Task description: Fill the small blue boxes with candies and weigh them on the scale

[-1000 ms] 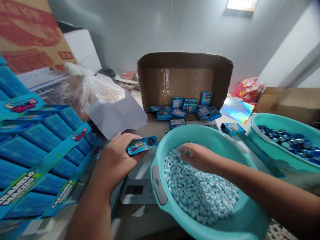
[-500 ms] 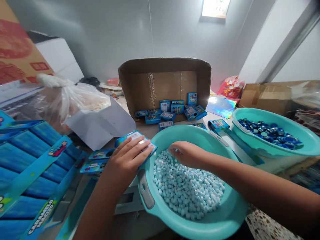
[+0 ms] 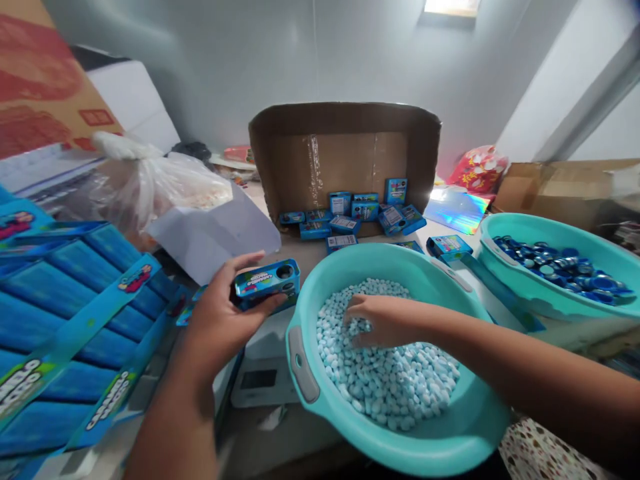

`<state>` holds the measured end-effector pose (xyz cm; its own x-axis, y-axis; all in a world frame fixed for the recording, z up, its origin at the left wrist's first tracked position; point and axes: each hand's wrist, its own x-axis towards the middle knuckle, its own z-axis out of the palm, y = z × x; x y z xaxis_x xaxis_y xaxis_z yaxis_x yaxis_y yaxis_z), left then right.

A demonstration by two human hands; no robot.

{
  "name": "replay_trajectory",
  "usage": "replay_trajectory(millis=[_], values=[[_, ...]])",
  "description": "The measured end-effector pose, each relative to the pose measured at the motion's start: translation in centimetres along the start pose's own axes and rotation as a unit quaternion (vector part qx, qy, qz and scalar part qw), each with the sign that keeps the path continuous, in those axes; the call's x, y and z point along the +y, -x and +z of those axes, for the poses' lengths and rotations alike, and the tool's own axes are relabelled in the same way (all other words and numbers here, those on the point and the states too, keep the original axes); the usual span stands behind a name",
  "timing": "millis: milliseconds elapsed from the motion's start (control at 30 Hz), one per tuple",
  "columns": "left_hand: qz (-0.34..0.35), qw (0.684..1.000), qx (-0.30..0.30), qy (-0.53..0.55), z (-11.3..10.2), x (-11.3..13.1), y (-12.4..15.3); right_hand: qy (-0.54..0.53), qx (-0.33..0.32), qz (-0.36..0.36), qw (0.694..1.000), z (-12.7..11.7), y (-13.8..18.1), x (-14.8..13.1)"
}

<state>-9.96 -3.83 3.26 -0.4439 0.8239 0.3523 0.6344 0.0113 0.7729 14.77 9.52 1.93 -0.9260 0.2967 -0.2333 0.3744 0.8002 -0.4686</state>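
My left hand is closed round a small blue printed candy box, left of the basin's rim. A dark round hole shows in the box's upper face. My right hand reaches into a turquoise basin and curls among many small pale-blue candies; its fingertips are partly hidden by them. Below the left hand, beside the basin, a white scale with a dark display sits on the table.
Several blue boxes lie in and before an open cardboard carton. A second turquoise basin at right holds blue round caps. Stacked blue boxes stand at left, near a tied plastic bag.
My left hand has turned over, from palm down on a box to gripping one with its holed face showing. My right hand has moved lower among the candies. The view has shifted slightly.
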Motion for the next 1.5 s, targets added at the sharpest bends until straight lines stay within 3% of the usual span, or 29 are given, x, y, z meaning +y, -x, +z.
replay_trajectory(millis=[100,200,300,467,567,700,767,900,1000,1333,1500], values=[[-0.045,0.992,-0.113,-0.026,-0.8,-0.5,-0.4,0.002,-0.052,-0.021,0.998,0.2,0.1,0.0],[0.008,0.983,-0.159,-0.087,-1.9,-1.2,-0.4,0.016,-0.049,-0.001,0.999,0.3,0.0,0.0],[0.079,0.987,-0.118,-0.077,-2.7,-1.2,-0.1,0.017,-0.044,0.034,0.998,0.1,-0.1,-0.1],[0.118,0.989,0.04,0.075,-3.4,-0.3,0.5,-0.003,-0.06,0.067,0.996,-0.2,0.0,-0.6],[0.136,0.987,0.083,-0.021,-3.5,0.2,0.5,-0.018,-0.041,0.06,0.997,-0.2,0.0,-0.7],[0.174,0.958,0.118,-0.195,-3.9,-0.2,0.2,-0.018,-0.002,0.059,0.998,-0.6,-0.2,-0.6],[0.152,0.961,0.091,-0.213,-3.9,-0.7,0.1,-0.027,0.017,0.063,0.997,-0.8,-0.3,-0.7],[0.077,0.975,-0.04,-0.206,-3.6,-0.9,0.7,-0.037,0.049,0.084,0.995,-0.7,-0.6,-0.8],[0.047,0.971,-0.087,-0.216,-3.3,-0.6,1.2,-0.028,0.059,0.074,0.995,-0.7,-0.7,-0.7],[0.149,0.957,-0.116,-0.22,-2.0,-1.0,0.7,-0.03,0.065,0.07,0.995,-0.3,-0.8,-0.8],[0.124,0.967,-0.046,-0.216,-2.2,-1.1,0.3,-0.03,0.091,0.086,0.992,-1.3,-0.6,-0.8]])
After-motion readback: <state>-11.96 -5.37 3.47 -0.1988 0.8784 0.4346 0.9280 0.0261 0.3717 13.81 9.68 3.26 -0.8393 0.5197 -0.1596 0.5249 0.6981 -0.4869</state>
